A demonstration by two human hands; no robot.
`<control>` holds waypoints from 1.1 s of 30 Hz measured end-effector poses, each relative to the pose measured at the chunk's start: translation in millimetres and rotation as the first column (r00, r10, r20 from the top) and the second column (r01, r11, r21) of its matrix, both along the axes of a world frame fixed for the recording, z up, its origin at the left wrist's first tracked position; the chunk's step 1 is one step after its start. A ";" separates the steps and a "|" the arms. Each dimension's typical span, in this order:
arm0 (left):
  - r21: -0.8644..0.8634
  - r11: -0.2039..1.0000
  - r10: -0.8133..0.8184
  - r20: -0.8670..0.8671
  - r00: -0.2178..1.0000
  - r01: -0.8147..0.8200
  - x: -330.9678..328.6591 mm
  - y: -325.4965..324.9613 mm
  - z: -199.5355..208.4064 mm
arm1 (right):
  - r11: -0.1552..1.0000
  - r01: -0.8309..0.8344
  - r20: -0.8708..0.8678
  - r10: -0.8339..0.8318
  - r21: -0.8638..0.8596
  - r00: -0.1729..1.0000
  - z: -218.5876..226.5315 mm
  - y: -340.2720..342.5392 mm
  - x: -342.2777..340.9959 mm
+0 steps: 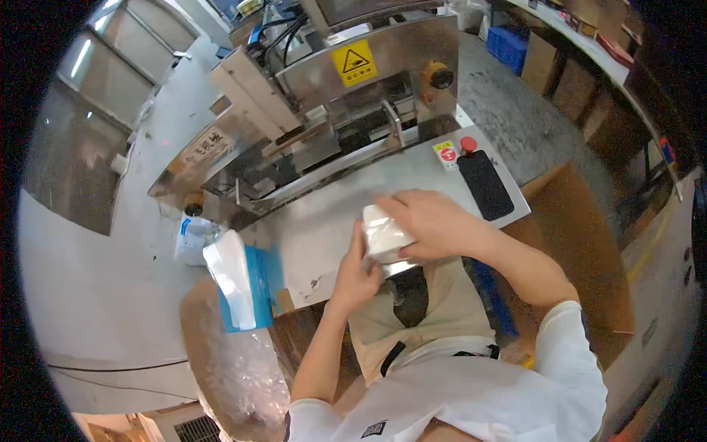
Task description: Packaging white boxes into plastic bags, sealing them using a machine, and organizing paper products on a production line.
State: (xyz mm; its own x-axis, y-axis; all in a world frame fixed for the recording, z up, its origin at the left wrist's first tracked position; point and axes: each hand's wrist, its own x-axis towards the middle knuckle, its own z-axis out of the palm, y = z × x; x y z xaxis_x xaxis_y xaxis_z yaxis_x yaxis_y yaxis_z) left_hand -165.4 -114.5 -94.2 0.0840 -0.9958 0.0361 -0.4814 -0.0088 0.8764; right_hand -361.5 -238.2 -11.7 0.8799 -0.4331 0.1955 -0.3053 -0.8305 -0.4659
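Bare fingers close around a small, block-shaped white packet (387, 234), glossy on its upper face: I see the left hand (359, 276) gripping its left side, the right hand (434, 221) curled over the opposite side. They hold it above the near edge of a smooth metal tabletop (317, 236). I note a translucent blue bin (258, 295) at left, and a flat black phone (486, 184) lying beside a round red button (468, 144).

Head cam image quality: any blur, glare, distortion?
Head view: right hand looks slightly motion-blurred; yellow sign is crisper.
Head view: bright glare on the shiny white packet and the clear plastic at lower left.
Head view: straight edges bow toward the rim; corners are black.
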 end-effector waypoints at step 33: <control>-0.008 0.989 0.085 0.845 0.528 -0.147 13.1 -37.5 -18.0 | 0.818 0.494 -0.512 -0.301 0.295 0.804 -557.8 -107.2 -331.6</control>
